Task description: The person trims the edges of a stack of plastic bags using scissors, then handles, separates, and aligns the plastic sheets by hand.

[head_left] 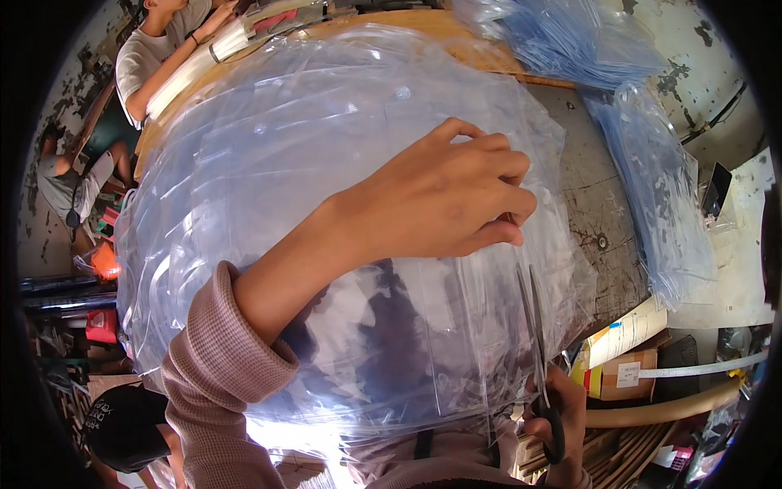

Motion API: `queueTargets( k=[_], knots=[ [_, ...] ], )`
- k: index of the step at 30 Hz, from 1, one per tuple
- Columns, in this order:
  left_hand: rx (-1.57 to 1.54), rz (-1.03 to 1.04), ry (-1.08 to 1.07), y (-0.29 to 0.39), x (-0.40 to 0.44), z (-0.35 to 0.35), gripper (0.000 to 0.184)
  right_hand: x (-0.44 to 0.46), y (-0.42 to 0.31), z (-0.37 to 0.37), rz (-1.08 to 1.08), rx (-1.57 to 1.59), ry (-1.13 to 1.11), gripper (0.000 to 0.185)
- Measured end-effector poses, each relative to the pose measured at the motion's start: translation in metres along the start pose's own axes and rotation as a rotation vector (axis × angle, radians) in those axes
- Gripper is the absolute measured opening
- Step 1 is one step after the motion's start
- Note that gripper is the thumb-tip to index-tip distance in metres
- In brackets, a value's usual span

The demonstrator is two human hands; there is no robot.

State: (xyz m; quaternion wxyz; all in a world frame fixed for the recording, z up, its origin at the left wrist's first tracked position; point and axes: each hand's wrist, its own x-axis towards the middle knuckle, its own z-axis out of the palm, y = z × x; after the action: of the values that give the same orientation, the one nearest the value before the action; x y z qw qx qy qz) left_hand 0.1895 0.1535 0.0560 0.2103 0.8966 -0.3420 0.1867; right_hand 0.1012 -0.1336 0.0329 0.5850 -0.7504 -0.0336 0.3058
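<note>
A large heap of clear plastic sheets (358,163) fills the middle of the view. My left hand (456,191) reaches across the heap from the lower left, fingers bent and thumb closed toward them, pinching the plastic near its right side. Below it, my right hand (562,407) grips a pair of scissors (538,342) by the dark handles. The blades point up toward my left fingertips, slightly apart, against the plastic's right edge. Part of my right hand is hidden behind the handles and the plastic.
Stacks of bluish plastic (570,41) lie at the back right, and another pile (652,187) hangs along the right. A worn tabletop (599,204) shows between. A cardboard box (631,375) sits lower right. Other people are at the left, one wearing a black cap (126,428).
</note>
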Motion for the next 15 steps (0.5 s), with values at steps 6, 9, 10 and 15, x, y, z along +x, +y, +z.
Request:
queueTargets(
  k=[6,9,10,15],
  knots=[
    [-0.031,0.001,0.016,0.0,0.0,0.002,0.017,0.004,0.0,0.0,-0.036,0.026,-0.003,0.075],
    [-0.035,-0.023,0.017,0.002,0.0,0.002,0.017,0.004,-0.003,0.002,-0.011,0.068,0.003,0.076],
    [-0.04,-0.023,0.017,0.002,0.0,0.002,0.017,0.003,-0.004,0.003,-0.011,0.068,0.003,0.076],
    [-0.045,-0.022,0.011,0.001,-0.001,0.002,0.018,0.001,-0.011,0.005,0.032,0.033,0.016,0.077]
  ],
)
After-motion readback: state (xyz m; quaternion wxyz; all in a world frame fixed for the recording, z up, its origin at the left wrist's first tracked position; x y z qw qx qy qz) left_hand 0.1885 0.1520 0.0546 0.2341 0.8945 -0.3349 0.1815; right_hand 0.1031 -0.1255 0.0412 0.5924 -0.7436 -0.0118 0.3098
